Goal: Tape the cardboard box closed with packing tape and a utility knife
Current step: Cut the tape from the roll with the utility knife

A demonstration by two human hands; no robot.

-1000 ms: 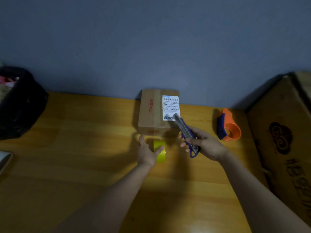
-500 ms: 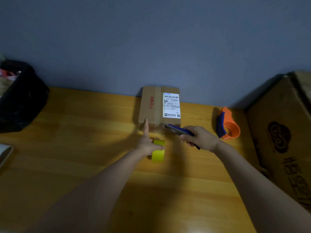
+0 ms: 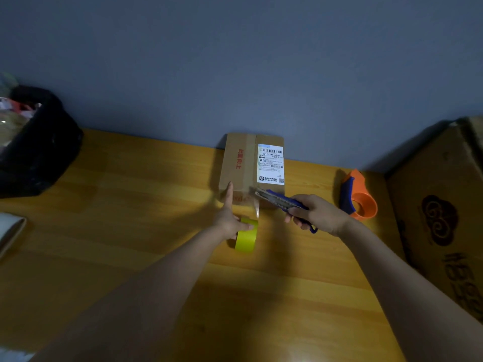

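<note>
On the wooden desk (image 3: pixel 130 231), a big cardboard carton (image 3: pixel 441 212) fills the right edge, a black bag (image 3: pixel 39 152) sits far left, and the small cardboard box (image 3: pixel 241 165) with its white shipping label (image 3: pixel 270 163) stands against the far wall. Right of that box lies an orange tape dispenser (image 3: pixel 359 199). The left hand (image 3: pixel 230 218) grips the yellow packing tape roll (image 3: pixel 247 235) just near of the box, forefinger touching the box's near left corner, while the right hand (image 3: pixel 317 212) is clenched around a blue utility knife (image 3: pixel 279 199) whose tip meets the clear tape strip (image 3: pixel 256 209).

Bare surface (image 3: pixel 125 231) lies open left of my left hand (image 3: pixel 230 220). Right of my right hand (image 3: pixel 317 214), a tape dispenser (image 3: pixel 359 197) and large carton (image 3: pixel 441 212) block passage. A black bag (image 3: pixel 39 147) closes the far left.
</note>
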